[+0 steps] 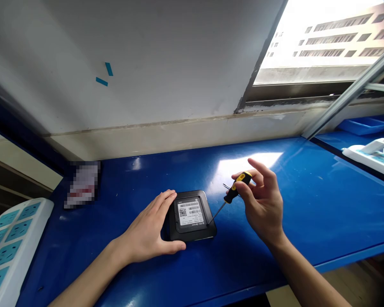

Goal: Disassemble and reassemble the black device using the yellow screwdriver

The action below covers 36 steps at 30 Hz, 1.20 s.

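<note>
A flat black square electronic device (176, 228) lies on the blue table, its underside with a white label (190, 212) facing up. My left hand (149, 226) grips its left side, fingers at the far edge and thumb at the near edge. In my right hand (262, 202) is a screwdriver (233, 194) with a black and yellow handle, held tilted between thumb and fingers. Its tip rests at the lower right corner of the recessed label panel. A second thin dark shaft (225, 186) sticks out by the right fingers; its other end is hidden.
White power strips with teal sockets stand at the left (35, 238) and far right (376, 155). A blurred-out packet (82, 185) lies at the back left. Blue trays (365, 125) sit beyond a metal post (342, 100). The wall (166, 64) borders the table (141, 281) behind.
</note>
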Motion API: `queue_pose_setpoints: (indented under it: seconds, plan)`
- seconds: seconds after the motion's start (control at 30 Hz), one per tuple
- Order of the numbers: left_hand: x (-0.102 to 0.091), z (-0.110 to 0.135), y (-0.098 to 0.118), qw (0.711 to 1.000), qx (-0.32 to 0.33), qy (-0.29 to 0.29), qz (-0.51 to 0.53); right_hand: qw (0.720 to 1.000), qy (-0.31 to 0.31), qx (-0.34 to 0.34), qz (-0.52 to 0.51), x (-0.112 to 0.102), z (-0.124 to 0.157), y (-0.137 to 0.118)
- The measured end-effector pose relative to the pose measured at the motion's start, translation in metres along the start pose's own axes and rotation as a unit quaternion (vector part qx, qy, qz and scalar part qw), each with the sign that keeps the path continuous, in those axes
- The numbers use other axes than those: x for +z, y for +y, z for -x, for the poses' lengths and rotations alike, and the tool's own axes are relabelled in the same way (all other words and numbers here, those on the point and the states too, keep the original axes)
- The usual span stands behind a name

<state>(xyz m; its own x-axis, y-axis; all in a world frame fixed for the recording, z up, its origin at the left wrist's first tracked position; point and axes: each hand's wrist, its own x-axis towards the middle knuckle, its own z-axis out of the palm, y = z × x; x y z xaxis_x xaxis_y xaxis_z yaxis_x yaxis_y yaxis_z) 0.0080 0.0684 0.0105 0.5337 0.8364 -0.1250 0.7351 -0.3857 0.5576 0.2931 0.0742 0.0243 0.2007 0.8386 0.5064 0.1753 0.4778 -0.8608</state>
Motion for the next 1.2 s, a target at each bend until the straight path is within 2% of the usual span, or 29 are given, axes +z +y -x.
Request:
queue_pose_setpoints:
  seconds: [0.13, 0.37, 0.6, 0.77, 1.0, 1.2]
  plan:
    - [-0.0004, -0.0002, 0.0001, 1.0, 0.007, 0.005, 0.005, 0.999, 0.004, -0.018, 0.049, -0.001, 0.0004, 0.002]
    - [0.0007, -0.0006, -0.0011, 1.0, 0.01, 0.007, 0.002, 0.999, -0.026, 0.028, -0.002, 0.0029, 0.0019, -0.0028]
    - [-0.0007, -0.0013, 0.0012, 1.0, 0.006, 0.0, -0.003, 0.999, -0.004, -0.01, 0.031, -0.0013, 0.0004, 0.0035]
    - [-0.0001, -0.0007, 0.0003, 1.0, 0.015, 0.004, -0.005, 0.998, -0.033, 0.034, -0.032, 0.0001, 0.0031, -0.0022]
    - [0.0001, -0.0008, 0.0006, 1.0, 0.005, -0.006, -0.008, 0.999, 0.029, -0.012, 0.028, 0.0019, 0.0015, 0.0028]
    - [-0.0015, -0.0005, 0.0025, 1.0, -0.009, -0.019, -0.022, 0.997, 0.024, -0.025, 0.063, 0.0012, -0.0002, 0.0023]
